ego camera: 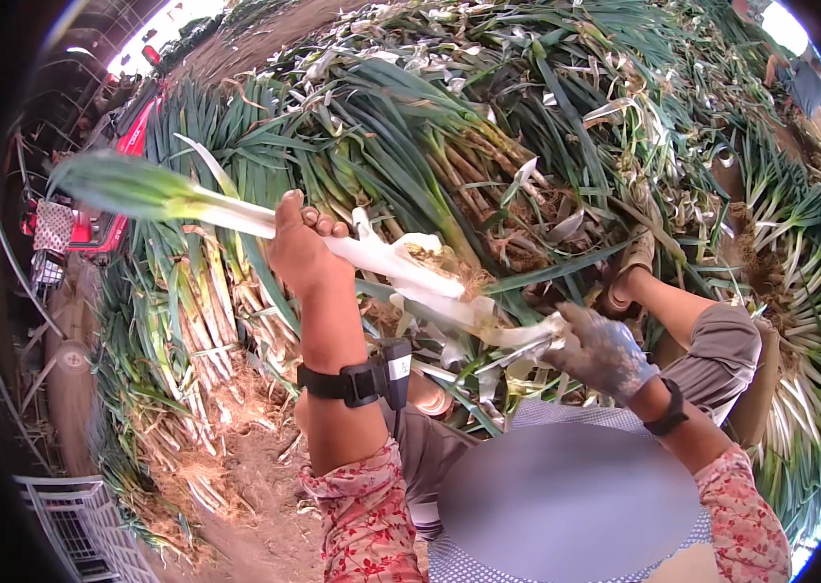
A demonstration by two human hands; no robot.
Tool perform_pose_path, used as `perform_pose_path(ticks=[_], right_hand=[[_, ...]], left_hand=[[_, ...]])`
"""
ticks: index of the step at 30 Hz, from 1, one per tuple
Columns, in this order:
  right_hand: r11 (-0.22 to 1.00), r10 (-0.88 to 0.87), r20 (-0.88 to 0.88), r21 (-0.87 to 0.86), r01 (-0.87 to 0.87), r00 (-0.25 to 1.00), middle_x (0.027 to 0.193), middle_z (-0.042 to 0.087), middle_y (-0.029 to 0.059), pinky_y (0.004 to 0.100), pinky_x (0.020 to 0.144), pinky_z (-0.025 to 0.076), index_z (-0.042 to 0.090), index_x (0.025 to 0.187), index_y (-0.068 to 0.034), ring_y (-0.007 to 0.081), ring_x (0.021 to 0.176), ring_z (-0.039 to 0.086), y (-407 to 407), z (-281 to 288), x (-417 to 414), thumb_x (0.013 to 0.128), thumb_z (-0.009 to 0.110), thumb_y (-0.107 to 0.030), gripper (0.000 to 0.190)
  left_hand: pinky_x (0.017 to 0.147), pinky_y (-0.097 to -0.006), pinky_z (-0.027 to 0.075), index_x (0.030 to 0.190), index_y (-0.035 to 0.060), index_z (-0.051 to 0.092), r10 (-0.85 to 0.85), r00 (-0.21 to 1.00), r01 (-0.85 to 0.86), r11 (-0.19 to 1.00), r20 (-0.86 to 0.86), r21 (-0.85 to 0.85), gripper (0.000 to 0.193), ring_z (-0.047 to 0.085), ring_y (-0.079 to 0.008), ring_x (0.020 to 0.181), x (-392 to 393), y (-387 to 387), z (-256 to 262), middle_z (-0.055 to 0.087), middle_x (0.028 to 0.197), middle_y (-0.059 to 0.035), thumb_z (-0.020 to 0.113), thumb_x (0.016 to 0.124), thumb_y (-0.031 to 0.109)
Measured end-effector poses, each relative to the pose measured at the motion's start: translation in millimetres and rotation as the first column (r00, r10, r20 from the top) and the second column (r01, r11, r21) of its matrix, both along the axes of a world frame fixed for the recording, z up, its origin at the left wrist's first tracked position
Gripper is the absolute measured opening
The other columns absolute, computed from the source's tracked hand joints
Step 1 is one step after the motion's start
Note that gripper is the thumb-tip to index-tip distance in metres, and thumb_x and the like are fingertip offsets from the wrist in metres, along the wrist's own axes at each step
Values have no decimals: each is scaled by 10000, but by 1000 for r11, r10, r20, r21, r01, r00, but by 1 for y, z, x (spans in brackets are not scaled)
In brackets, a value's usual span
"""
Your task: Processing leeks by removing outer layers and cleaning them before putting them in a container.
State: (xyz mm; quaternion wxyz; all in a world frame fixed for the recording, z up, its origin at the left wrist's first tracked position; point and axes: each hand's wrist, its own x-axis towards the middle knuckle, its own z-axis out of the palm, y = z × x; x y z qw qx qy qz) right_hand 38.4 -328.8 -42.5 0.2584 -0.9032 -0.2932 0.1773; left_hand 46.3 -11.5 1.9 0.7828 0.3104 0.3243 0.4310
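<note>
My left hand (pixel 308 248), bare, is closed around the white shank of a large green onion (pixel 389 260). Its green top points left and looks blurred, while the rooted end lies toward the right. A pale, loosened outer sheath (pixel 447 306) stretches from near that root end to my right hand (pixel 596 350). That hand wears a soiled, light-coloured glove, and its fingers are closed on the sheath's end. Under both hands lie peeled leaves and trimmings (pixel 483 379).
Bundled green onions (pixel 199 306) line the ground at left, roots toward me. A loose heap (pixel 396 124) spreads ahead, and more onions (pixel 797 372) lie at right. A red machine (pixel 101 226) stands far left, above a white plastic crate (pixel 90 525). Another person (pixel 804 87) is partly visible upper right.
</note>
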Motion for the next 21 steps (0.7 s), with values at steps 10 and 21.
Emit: perform_pose_path(ticks=[10,21], right_hand=[[862,43,-80,507,3,996,904,621,178,356,737,482,577,1025,14,306,836,613,118,2,10,828,575,-308,378],[922,48,93,378,-80,995,763,586,201,362,577,462,576,855,-10,353,670,565,130,-12,11,864,506,-185,189]], left_hand=[[397,-268,337,758,87,463,-49,999,50,996,-18,75,101,379,-105,421,7,-15,-3,386,553,7,548,809,104],[407,-265,327,771,76,463,-11,992,18,999,-125,51,147,385,-105,441,5,-11,-4,384,571,9,561,835,165]])
